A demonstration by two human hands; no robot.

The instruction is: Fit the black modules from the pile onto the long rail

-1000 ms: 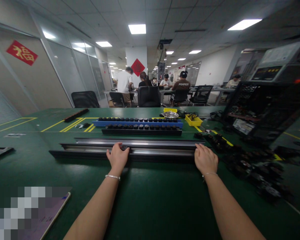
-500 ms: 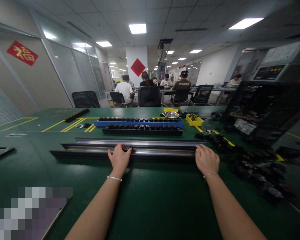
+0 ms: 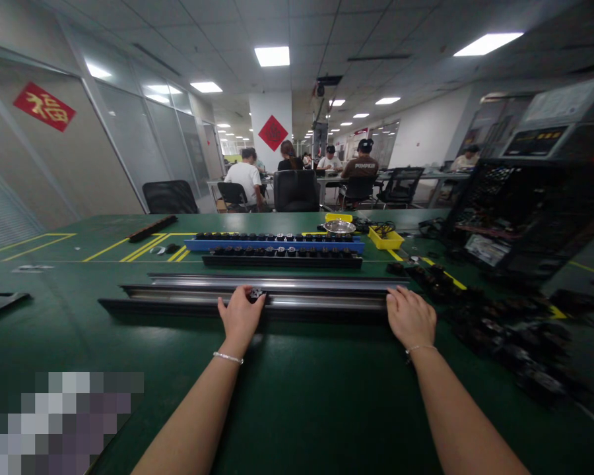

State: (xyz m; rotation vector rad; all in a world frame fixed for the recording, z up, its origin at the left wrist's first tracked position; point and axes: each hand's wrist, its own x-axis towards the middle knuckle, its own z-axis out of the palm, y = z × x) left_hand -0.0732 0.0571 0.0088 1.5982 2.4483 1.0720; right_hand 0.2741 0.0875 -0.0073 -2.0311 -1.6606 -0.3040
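Two long dark metal channel rails with shiny inner faces lie side by side across the green table: a nearer rail and a farther rail. My left hand is closed round a small black part at the nearer rail, near its middle. Fingers hide much of that part, and how it sits in the channel cannot be made out. At the rails' right end, my right hand grips the nearer rail, its fingers curled over the top. Its fingertips are partly hidden.
Beyond lie a blue rail and a black rail, both lined with small black parts. Right of them are a metal bowl, a yellow tray, heaped black parts and an open computer case. People sit at farther desks.
My left hand has shifted slightly right along the nearer rail with the small black part. My right hand stays at the rail's right end.
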